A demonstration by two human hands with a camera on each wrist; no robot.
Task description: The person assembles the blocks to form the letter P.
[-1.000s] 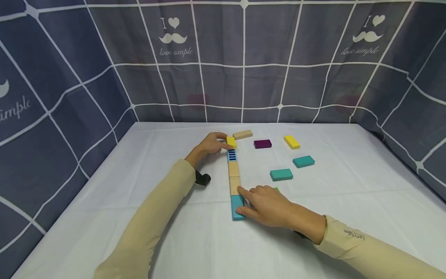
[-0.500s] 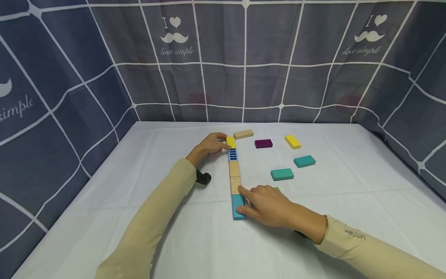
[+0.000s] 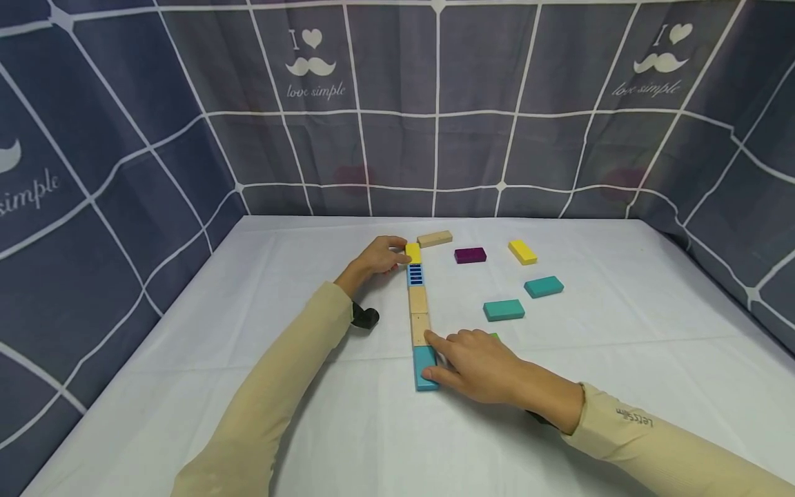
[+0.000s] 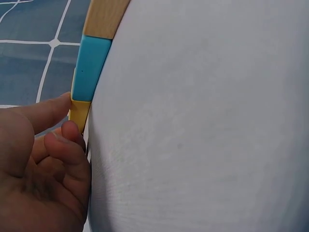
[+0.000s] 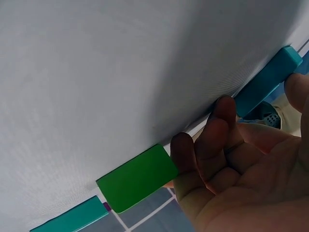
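In the head view a straight row of flat blocks runs away from me: a blue block at the near end, two wooden blocks, a light-blue block with dark bars, then a yellow block. My left hand pinches the yellow block between thumb and forefinger; the left wrist view shows this yellow block meeting the blue one. My right hand lies beside the near end, forefinger reaching to the nearer wooden block and thumb at the blue block.
Right of the row lie two teal blocks, a purple block and another yellow block. A green block is mostly hidden behind my right hand in the head view. One wooden block lies past the row's far end.
My left thumb has slid slightly left along the yellow block. The right hand stays in place, and the head view has shifted a little.
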